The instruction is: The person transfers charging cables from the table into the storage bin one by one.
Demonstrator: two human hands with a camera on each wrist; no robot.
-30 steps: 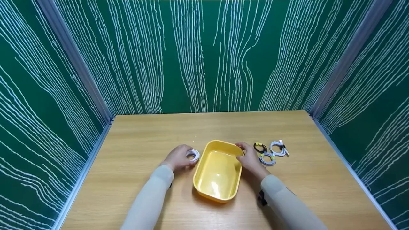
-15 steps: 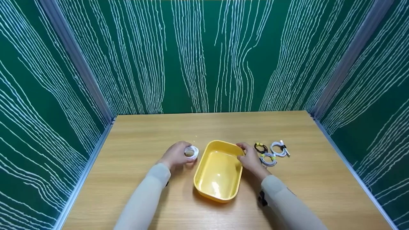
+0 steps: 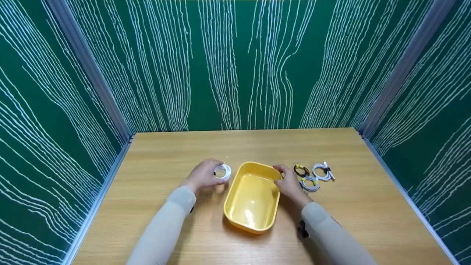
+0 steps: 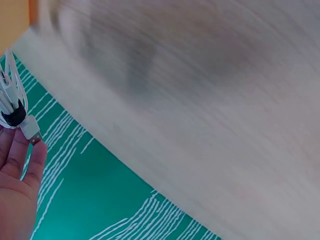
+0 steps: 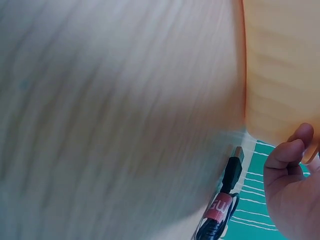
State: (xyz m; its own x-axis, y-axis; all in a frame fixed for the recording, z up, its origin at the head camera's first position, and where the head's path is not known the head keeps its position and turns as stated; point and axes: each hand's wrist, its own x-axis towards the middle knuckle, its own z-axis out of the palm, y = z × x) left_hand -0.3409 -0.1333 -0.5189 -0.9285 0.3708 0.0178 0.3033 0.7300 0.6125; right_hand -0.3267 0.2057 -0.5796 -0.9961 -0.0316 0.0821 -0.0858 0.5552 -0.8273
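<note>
My left hand [image 3: 202, 175] pinches a coiled white USB cable [image 3: 227, 172] just left of the yellow plastic bin [image 3: 252, 204]. In the left wrist view, a black tie [image 4: 15, 115] binds the coil, and its metal-tipped USB plug [image 4: 32, 131] lies near a fingertip. A shadow under the coil suggests that it is off the table. My right hand [image 3: 291, 186] grips the bin's far right rim, thumb on the inner side. The right wrist view shows those fingers on the bin wall [image 5: 285, 75]. The bin stands on the table, turned slightly, with nothing in it.
Right of my right hand lie a black coil with yellow ties [image 3: 301, 170], a grey coil with yellow ties [image 3: 310, 184] and a white cable coil [image 3: 322, 172]. The wooden table [image 3: 176, 147] ends at green walls [image 3: 206, 110] with white lines.
My left hand has shifted slightly up and away from me with the white coil, which now shows its ring more openly. My right hand and the bin stay put.
</note>
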